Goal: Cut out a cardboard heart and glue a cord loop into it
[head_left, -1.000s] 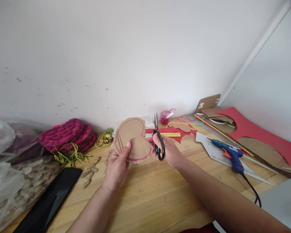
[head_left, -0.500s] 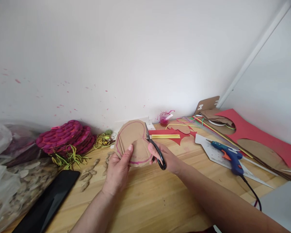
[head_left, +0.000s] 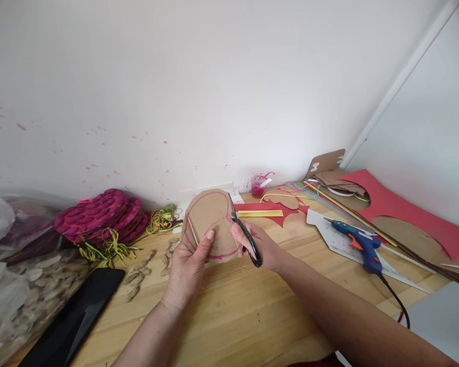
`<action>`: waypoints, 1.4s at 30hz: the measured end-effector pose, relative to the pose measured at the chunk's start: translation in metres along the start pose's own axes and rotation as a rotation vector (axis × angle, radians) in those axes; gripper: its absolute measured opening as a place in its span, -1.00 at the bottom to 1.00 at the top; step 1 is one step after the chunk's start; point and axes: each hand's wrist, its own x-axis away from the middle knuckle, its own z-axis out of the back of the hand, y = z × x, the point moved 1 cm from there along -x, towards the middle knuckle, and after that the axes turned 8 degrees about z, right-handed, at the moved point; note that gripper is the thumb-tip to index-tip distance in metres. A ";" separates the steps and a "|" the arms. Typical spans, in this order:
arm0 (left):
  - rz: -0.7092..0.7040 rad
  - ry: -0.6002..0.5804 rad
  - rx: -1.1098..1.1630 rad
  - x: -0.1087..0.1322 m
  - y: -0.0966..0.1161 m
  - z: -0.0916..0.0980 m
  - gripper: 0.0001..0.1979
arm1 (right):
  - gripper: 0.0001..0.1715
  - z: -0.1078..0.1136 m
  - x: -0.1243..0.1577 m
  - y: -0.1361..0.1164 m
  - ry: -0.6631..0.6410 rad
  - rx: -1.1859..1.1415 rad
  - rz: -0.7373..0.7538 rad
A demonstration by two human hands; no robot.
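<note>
Above the table (head_left: 229,316), the left hand (head_left: 189,265) pinches the cardboard (head_left: 214,216), thumb on top, while the right hand (head_left: 263,248) curls round the scissors (head_left: 248,234), blades at the cardboard's right edge. A slack pinch could let the cardboard twist and the blades stray off the purple line (head_left: 217,256). Red paper (head_left: 248,207) lies just beyond, perhaps in the way; peanuts (head_left: 133,293) and a phone (head_left: 72,316) lie left, a glue gun (head_left: 363,244) right.

A craft workspace, shown by glue gun (head_left: 367,243) and cardboard cutouts (head_left: 409,237).
</note>
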 end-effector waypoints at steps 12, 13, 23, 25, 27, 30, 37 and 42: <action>-0.007 0.040 0.002 -0.001 0.004 0.004 -0.48 | -0.44 -0.002 0.000 -0.011 -0.012 -0.084 -0.013; -0.001 0.039 0.003 -0.002 0.004 0.004 -0.48 | -0.45 -0.002 0.000 -0.011 -0.005 -0.090 -0.013; 0.014 -0.024 0.016 0.000 0.004 0.002 -0.51 | -0.45 0.000 0.000 -0.008 0.012 -0.071 0.014; 0.024 -0.017 0.011 0.001 0.003 0.001 -0.53 | -0.45 0.000 -0.001 -0.007 0.016 -0.073 0.013; 0.023 -0.007 0.000 0.001 0.001 0.001 -0.54 | -0.46 0.000 -0.001 -0.006 0.015 -0.076 0.003; 0.009 0.008 -0.013 0.000 0.000 0.001 -0.53 | -0.46 0.000 0.000 -0.007 0.008 -0.079 0.000; 0.005 0.005 0.018 0.000 0.002 0.001 -0.54 | -0.48 -0.001 0.000 -0.007 0.010 -0.113 -0.011; 0.041 0.008 0.013 0.000 0.001 0.000 -0.48 | -0.47 0.000 -0.001 -0.004 0.003 -0.073 -0.014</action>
